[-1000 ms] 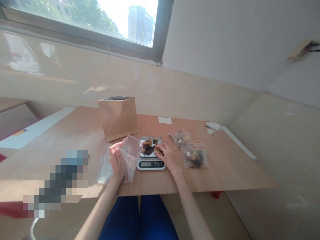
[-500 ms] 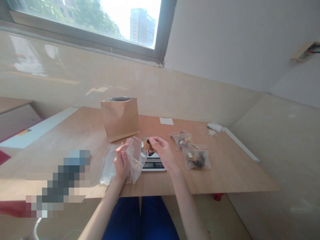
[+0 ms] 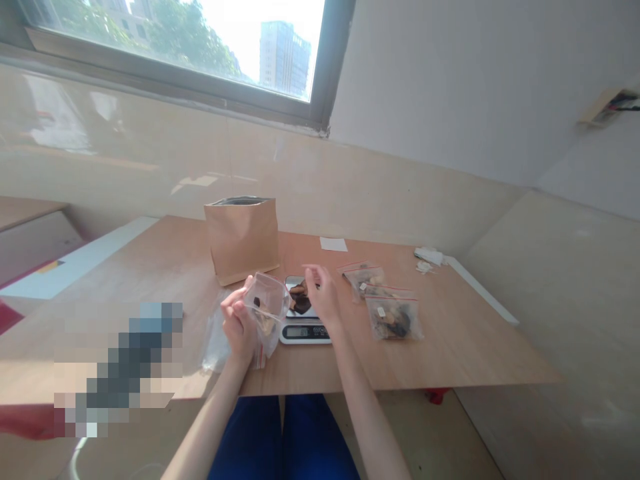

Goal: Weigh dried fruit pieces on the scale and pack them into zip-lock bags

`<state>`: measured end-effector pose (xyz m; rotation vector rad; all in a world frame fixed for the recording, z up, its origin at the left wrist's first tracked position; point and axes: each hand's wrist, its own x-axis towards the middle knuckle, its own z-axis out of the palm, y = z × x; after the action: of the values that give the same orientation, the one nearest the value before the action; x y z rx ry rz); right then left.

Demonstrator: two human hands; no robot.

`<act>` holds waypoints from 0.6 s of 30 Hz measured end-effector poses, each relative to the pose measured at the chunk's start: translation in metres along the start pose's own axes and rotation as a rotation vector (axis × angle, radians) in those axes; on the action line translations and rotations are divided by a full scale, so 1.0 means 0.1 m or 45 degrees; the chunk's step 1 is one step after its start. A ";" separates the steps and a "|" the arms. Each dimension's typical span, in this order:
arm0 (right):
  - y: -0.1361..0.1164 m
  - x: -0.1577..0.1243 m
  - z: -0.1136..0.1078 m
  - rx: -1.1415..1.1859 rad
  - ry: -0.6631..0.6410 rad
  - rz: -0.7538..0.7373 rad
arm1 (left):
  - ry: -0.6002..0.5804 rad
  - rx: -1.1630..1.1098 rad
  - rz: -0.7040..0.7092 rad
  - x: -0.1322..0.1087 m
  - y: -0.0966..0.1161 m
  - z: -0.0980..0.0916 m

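My left hand (image 3: 239, 320) grips a clear zip bag (image 3: 273, 293) by its side, holding its mouth wide and tilted to the right. Light and dark dried pieces (image 3: 267, 323) lie inside the bag. My right hand (image 3: 324, 297) hovers over the right side of a kitchen scale (image 3: 306, 335), its fingers loosely bent and apart, with nothing visible in them. Dark brown dried pieces, resembling mushrooms (image 3: 300, 303), rest on the scale's plate, partly hidden by my right hand. The scale's display is too small to read.
A brown paper bag (image 3: 243, 240) stands with its top open behind the scale. Filled zip bags (image 3: 395, 317) lie to the right. Flat clear bags (image 3: 216, 340) are beneath my left hand. A white card (image 3: 333, 245) and crumpled white scraps (image 3: 429, 256) lie farther back.
The dried piece in my right hand has been let go, and pieces now show inside the clear bag. My right hand has drawn slightly away; the bag's mouth has tilted toward the scale.
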<state>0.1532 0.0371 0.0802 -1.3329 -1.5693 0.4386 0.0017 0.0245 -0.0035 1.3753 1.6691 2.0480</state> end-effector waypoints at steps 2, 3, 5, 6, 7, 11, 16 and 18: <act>0.19 -0.01 0.04 -0.143 -0.134 -0.111 | 0.029 -0.036 -0.014 0.01 0.03 0.00; 0.27 -0.03 0.07 -0.228 -0.239 -0.173 | 0.029 -0.052 -0.011 0.01 0.03 0.00; 0.38 -0.08 0.15 -0.400 -0.404 -0.268 | 0.019 -0.063 -0.009 0.01 0.04 0.01; 0.41 -0.10 0.18 -0.475 -0.443 -0.288 | 0.018 -0.061 -0.014 0.01 0.03 0.01; 0.43 -0.12 0.21 -0.535 -0.457 -0.290 | 0.020 -0.056 -0.020 0.01 0.02 0.01; 0.44 -0.14 0.26 -0.623 -0.424 -0.253 | 0.022 -0.047 -0.025 0.00 -0.02 0.02; 0.45 -0.08 0.25 -0.655 -0.385 -0.272 | 0.011 -0.080 -0.048 -0.01 -0.01 0.01; 0.46 -0.05 0.26 -0.674 -0.354 -0.274 | 0.005 -0.091 -0.049 0.00 0.00 0.01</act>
<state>0.1550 0.0557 0.0304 -1.5138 -2.1367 0.0707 0.0025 0.0247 -0.0039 1.3074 1.5943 2.0696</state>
